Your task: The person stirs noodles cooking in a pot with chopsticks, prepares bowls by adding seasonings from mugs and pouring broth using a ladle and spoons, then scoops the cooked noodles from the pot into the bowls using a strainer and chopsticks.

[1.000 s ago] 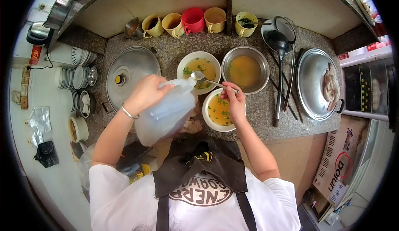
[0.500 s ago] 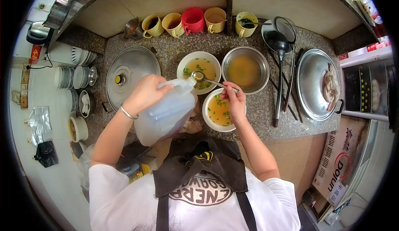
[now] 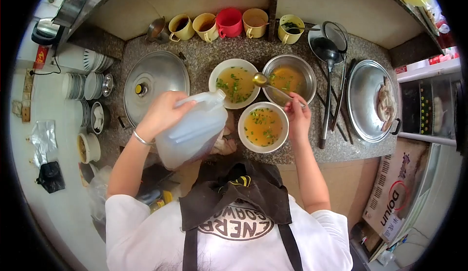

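Gripping a cloudy, bluish plastic jug [image 3: 192,137] up by its handle with the left hand [image 3: 168,111], fingers curled closed and thumb laid along the top. Boxy body, soft sheen, tilted over so the small open mouth sits right by the rim of a white bowl [image 3: 213,87]. Pinching the thin metal handle of a spoon [image 3: 261,79] with the right hand [image 3: 298,112], thumb and fingertips closed on it, no real gap. Holding the rounded spoon end up around where the rims of the white bowl and a shiny steel bowl [image 3: 313,83] nearly meet. Looks golden in there, can't tell if from liquid or reflection.

Also seeing a second white bowl [image 3: 242,135] closer to the body: smooth, round, full of orangey broth with chopped green bits. Same green flecks in the other two. All set on a speckled stone counter [image 3: 207,50], pretty rough-looking.

Spotting a crumpled cloth [image 3: 225,145] just beside the jug, plus a wide, dull metal lid [image 3: 161,66] with a yellow-topped knob off to the left. Over to the right, a long dark-handled ladle [image 3: 325,100] and a glossy domed lid [image 3: 363,98] with a wrinkled rag [image 3: 387,103] on it.
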{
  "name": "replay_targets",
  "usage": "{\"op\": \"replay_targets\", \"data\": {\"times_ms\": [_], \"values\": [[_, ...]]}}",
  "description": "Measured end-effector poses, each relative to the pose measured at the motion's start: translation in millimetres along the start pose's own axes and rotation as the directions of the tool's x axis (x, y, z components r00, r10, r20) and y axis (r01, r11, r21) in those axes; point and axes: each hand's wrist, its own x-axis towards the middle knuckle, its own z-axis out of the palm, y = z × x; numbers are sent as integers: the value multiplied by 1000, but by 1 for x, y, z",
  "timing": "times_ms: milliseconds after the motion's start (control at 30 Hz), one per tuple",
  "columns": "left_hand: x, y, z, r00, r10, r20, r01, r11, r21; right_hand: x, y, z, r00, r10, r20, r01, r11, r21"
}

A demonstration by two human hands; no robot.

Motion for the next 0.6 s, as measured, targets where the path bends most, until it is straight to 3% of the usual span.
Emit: {"op": "replay_targets", "data": {"times_ms": [133,233,267,333,367,400,467,533,600], "values": [[-6,-4,-2,998,-63,28,64,998,-29,9,-12,-32,984,-168,-54,162,982,-92],[-9,-10,1,1000,-2,-28,1,999,-48,14,-15,-46,930,-367,-33,321,850,-417],[-9,-9,0,1000,-4,-21,3,999,-35,14,-18,-50,929,-368,-31,322,849,-418],[-11,-10,0,1000,-7,-17,6,1000,-23,14,-23,-54,810,-544,218,510,469,-721],[-12,-11,1,1000,-13,-21,13,1000,-28,8,-33,-46,743,-588,319,573,312,-758],[-13,-12,1,999,-20,-25,19,999,-33,6,-34,-45,743,-588,321,574,312,-757],[-15,-10,0,999,-26,-25,26,999,-35,3,-35,-46,565,-660,495,631,-41,-775],[-15,-10,0,999,-33,-27,32,999,-37,2,-34,-46,555,-660,507,635,-57,-770],[-16,-10,0,999,-15,-31,16,1000,23,1,-29,-40,732,-654,189,534,380,-755]]}}
